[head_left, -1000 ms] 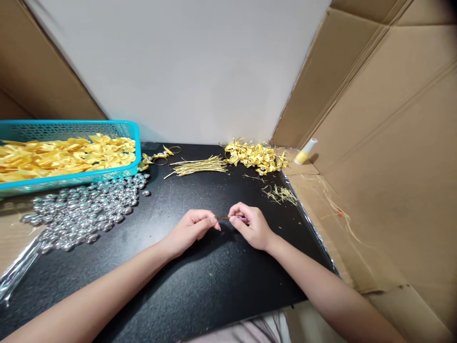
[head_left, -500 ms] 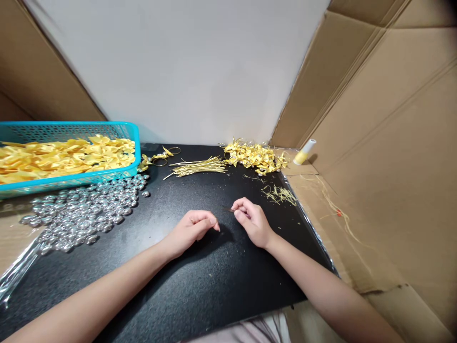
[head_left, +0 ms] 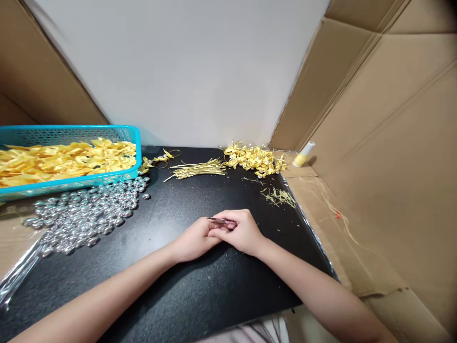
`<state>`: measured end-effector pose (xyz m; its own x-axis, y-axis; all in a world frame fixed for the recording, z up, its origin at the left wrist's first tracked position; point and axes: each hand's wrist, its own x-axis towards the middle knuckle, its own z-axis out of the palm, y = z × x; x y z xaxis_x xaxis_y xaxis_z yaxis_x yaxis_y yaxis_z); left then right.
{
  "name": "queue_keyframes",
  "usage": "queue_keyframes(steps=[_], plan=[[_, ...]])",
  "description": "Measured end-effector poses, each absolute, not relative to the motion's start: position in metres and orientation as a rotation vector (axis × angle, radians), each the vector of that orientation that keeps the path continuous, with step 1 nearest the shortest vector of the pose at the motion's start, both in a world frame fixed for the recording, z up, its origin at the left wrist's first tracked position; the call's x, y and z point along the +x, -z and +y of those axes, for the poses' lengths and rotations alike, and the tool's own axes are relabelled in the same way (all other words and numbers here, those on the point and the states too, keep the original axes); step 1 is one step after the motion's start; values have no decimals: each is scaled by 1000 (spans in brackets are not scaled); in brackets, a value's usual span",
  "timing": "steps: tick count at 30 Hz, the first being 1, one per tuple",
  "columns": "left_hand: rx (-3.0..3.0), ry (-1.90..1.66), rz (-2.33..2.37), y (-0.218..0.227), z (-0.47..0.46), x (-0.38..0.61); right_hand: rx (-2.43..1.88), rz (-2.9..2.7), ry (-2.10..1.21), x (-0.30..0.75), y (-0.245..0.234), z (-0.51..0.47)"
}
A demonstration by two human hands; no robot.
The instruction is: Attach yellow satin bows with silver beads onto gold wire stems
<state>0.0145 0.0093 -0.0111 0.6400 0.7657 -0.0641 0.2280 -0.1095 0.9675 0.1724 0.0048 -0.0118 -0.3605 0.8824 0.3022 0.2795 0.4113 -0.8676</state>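
Observation:
Over the middle of the black table (head_left: 200,295), my two hands meet. My right hand (head_left: 246,233) is closed on a thin, dark, pointed metal tool (head_left: 218,220); its exact kind is not clear. The tool's tip points left across the fingers of my left hand (head_left: 194,239). Those fingers are curled inward and partly covered by my right hand, so anything in them is hidden. Beyond the hands lies a bundle of gold twist ties (head_left: 200,169). A heap of yellow ribbon bows with silver beads (head_left: 253,159) sits behind on the right.
A blue basket (head_left: 138,147) of yellow ribbon pieces stands at the left, with many silver beads (head_left: 89,214) spread before it. Cut gold scraps (head_left: 278,196) lie at the right edge. Near the cardboard wall (head_left: 385,143) stands a white and yellow spool (head_left: 303,155).
My hands have come together from apart. My right hand has moved left and slightly down, bringing the metal tool over my left fingers.

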Motion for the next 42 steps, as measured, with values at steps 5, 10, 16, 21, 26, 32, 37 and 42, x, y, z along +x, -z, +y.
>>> queue_keyframes(steps=[5,10,16,21,26,32,37,42], plan=[[1661,-524,843,6,10,16,-891,-2072,-601,175,20,8],[1475,-473,829,-1,7,12,-1299,-2032,-387,195,11,22],[1097,-705,710,-25,17,-4,-1832,-1805,-206,270,8,56],[1020,-856,594,-55,17,-6,-1931,-1786,-108,284,21,66],[1023,-955,540,-69,6,-4,-1922,-1838,-40,274,36,71],[1123,-973,557,-76,-8,0,-1888,-1837,2,275,46,74],[1164,-967,582,-80,-14,1,-1896,-1794,-27,274,46,72],[1327,-967,670,-80,-16,2,-1866,-1719,-75,273,42,70]])
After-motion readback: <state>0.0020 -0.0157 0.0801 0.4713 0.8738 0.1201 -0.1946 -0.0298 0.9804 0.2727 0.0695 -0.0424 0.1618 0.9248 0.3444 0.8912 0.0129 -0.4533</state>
